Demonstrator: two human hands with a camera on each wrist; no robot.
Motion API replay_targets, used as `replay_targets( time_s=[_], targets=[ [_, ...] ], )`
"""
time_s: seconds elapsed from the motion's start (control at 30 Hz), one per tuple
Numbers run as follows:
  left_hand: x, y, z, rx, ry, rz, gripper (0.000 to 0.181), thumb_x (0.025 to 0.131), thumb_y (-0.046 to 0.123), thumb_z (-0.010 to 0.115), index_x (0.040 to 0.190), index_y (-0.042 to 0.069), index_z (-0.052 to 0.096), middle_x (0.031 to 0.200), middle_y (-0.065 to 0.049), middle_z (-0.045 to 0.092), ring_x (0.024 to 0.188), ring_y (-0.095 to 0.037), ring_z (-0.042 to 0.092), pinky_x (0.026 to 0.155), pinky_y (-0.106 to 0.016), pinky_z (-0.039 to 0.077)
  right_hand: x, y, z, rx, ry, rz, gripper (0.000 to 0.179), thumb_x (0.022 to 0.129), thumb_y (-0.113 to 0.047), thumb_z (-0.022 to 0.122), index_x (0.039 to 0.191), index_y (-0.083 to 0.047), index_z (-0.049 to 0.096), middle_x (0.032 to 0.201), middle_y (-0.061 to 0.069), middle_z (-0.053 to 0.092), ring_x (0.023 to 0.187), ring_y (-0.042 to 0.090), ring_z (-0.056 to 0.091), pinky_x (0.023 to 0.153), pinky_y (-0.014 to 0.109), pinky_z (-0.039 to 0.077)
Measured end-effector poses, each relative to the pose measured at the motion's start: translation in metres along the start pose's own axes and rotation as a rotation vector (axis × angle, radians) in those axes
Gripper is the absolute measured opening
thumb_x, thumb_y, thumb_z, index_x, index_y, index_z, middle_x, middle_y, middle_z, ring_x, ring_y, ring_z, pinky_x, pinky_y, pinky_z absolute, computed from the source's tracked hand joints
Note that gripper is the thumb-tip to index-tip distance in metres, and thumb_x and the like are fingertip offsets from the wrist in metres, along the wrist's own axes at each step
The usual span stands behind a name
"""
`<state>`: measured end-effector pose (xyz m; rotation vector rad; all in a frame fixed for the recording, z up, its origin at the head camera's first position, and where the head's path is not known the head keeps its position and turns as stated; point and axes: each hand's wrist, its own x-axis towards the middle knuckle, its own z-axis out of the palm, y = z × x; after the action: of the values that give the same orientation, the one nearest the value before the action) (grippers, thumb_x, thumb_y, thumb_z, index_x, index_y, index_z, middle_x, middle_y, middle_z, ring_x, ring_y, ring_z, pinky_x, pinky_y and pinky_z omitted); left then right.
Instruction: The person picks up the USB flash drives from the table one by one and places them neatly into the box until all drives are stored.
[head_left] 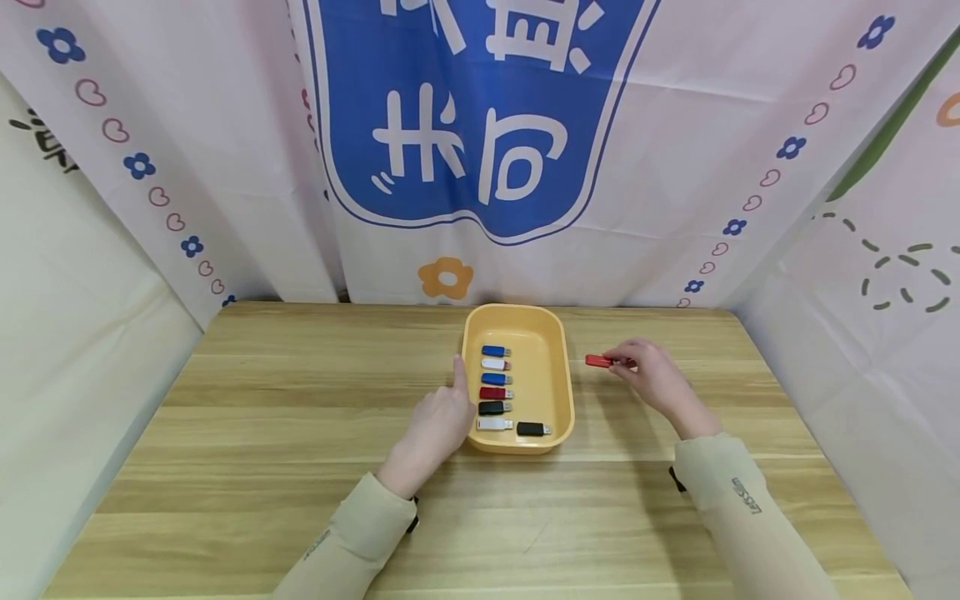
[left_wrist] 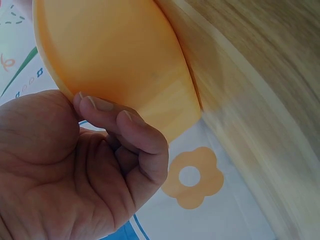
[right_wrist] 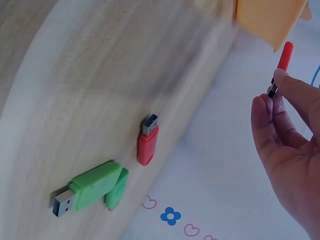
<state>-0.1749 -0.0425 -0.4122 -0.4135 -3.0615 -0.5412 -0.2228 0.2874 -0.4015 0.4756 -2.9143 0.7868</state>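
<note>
My left hand (head_left: 442,421) grips the left rim of a yellow tray (head_left: 566,383), its index finger stretched along the edge. In the left wrist view, the other fingers (left_wrist: 145,135) curl against the outer wall of the tray (left_wrist: 115,55). To the right of the tray, my right hand (head_left: 652,375) pinches a red USB flash drive (head_left: 597,361) near its metal plug, the red body pointing at the tray. The same red drive (right_wrist: 285,56) shows above the table in the right wrist view, its plug end partly covered by fingertips.
Inside the tray, several USB drives form a column on the left, including a blue one (head_left: 493,351); a black one (head_left: 533,429) lies at the front right. On the wooden table (head_left: 300,417), the right wrist view shows another red drive (right_wrist: 147,145) and a green one (right_wrist: 97,186).
</note>
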Motion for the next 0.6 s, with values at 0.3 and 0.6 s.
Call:
replay_targets(
  time_s=[0.3, 0.6],
  targets=[
    [-0.001, 0.0, 0.0, 0.013, 0.014, 0.022, 0.073, 0.094, 0.011, 0.06, 0.151, -0.016, 0.023, 0.048, 0.001, 0.042, 0.039, -0.01, 0.037, 0.036, -0.021, 0.025, 0.001, -0.017, -0.001, 0.036, 0.013, -0.061, 0.02, 0.088, -0.004, 0.073, 0.107, -0.001, 0.075, 0.102, 0.016, 0.073, 0.089, 0.026, 0.069, 0.083, 0.045, 0.057],
    [-0.001, 0.0, -0.001, 0.01, 0.019, 0.029, 0.073, 0.094, 0.01, 0.06, 0.151, -0.017, 0.022, 0.049, 0.001, 0.043, 0.039, -0.011, 0.04, 0.036, -0.022, 0.026, 0.002, -0.04, -0.001, 0.053, -0.017, -0.07, 0.017, 0.088, -0.007, 0.073, 0.105, -0.005, 0.076, 0.1, 0.011, 0.074, 0.089, 0.022, 0.068, 0.083, 0.044, 0.057]
  ],
)
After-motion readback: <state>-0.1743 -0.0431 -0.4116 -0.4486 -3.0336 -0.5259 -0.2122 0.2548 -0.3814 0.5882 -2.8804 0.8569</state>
